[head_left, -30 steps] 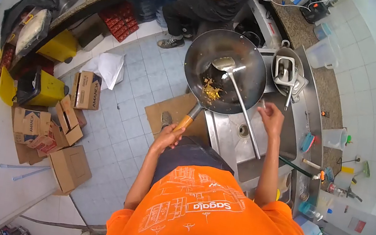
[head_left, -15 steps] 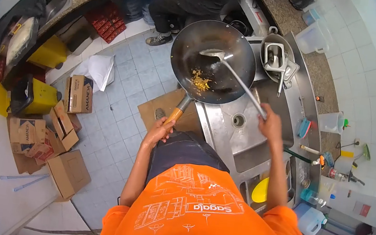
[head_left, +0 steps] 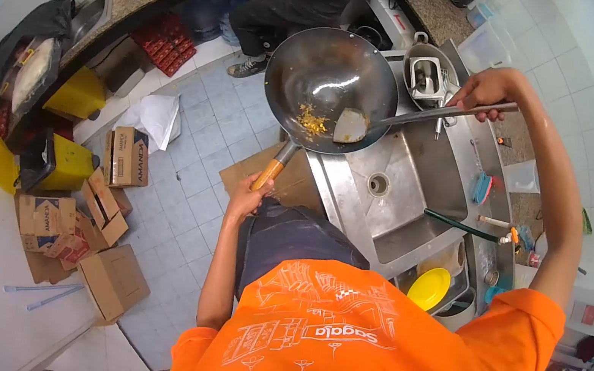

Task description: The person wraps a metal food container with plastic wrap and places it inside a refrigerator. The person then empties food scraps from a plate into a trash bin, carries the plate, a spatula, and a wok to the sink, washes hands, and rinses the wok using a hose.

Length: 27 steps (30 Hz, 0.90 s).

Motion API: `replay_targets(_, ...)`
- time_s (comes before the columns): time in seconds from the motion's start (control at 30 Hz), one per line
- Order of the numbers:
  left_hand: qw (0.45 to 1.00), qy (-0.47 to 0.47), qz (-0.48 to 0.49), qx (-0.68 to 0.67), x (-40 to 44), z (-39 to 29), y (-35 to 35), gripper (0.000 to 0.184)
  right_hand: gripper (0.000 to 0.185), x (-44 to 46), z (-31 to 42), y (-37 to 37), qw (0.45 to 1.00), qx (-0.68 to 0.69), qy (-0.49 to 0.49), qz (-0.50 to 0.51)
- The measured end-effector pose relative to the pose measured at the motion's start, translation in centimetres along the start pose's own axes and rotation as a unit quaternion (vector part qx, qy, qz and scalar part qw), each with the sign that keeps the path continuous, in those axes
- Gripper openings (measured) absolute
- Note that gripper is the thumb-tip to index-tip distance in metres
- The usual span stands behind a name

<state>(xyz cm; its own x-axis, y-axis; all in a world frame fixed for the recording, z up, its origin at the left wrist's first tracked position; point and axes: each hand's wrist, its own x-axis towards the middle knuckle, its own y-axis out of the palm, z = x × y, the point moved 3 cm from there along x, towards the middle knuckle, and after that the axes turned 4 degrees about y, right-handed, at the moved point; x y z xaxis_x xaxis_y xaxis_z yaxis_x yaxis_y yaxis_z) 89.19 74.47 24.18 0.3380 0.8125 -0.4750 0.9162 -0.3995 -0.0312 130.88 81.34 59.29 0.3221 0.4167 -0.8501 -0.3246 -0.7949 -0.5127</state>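
Note:
A large dark wok (head_left: 322,66) is held out over the floor and the left edge of the sink counter. My left hand (head_left: 248,195) is wrapped round its wooden handle (head_left: 265,175). Yellow-brown food scraps (head_left: 312,120) lie in a small heap low in the pan. With my right hand (head_left: 489,93) I grip the long metal handle of a wok spatula (head_left: 438,114) out at the right. The spatula's flat blade (head_left: 352,127) rests inside the wok, just right of the scraps.
Right of the wok is a steel sink (head_left: 420,181) with a green hose (head_left: 460,225). A pot holding metal containers (head_left: 428,78) stands behind it. A yellow bowl (head_left: 429,288) sits nearby. Cardboard boxes (head_left: 115,281) and yellow bins (head_left: 69,165) are at left. Another person (head_left: 292,12) sits at the back.
My right hand has swung up and to the right with the spatula. Its blade has moved from the wok's centre down beside the scraps. The left hand still holds the handle.

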Motion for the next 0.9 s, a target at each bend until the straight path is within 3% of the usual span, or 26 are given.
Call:
replay_targets(0.17, 0.999, 0.019, -0.025, 0.028, -0.2, -0.3, 0.0, 0.048, 0.037, 1.5, 0.7, 0.1, 0.988, 0.069, 0.019, 0.138)
replay_targets(0.3, 0.999, 0.028, -0.029, 0.022, 0.1, 0.4, 0.0, 0.046, 0.038, 3.5, 1.2, 3.0, 0.977, 0.135, -0.022, 0.161)
replay_targets(0.37, 0.999, 0.027, -0.025, 0.028, 0.4, 0.7, 0.1, 0.046, 0.039, 4.0, 1.6, 5.3, 0.986, 0.149, -0.045, 0.063)
replay_targets(0.4, 1.0, 0.023, -0.013, 0.011, 0.6, 1.1, 0.1, 0.048, 0.039, 4.9, 1.3, 6.6, 0.986, 0.149, -0.043, 0.061)
replay_targets(0.47, 1.0, 0.02, -0.001, -0.006, 0.7, 0.9, 0.2, 0.05, 0.046, 6.1, 1.4, 8.0, 0.979, 0.163, -0.117, -0.038)
replay_targets(0.63, 1.0, 0.014, -0.015, -0.008, -0.3, 0.0, 0.4, 0.05, 0.041, 4.4, -0.8, 8.5, 0.983, 0.161, -0.077, -0.051)
replay_targets(0.7, 1.0, 0.007, 0.003, -0.018, -0.2, 0.1, 0.2, 0.051, 0.041, 5.0, -1.7, 10.3, 0.977, 0.169, -0.089, -0.099)
replay_targets(0.9, 0.991, -0.023, 0.064, -0.112, -0.6, 0.0, -0.7, 0.053, 0.049, 11.9, -3.2, 20.4, 0.925, 0.317, -0.134, -0.16)
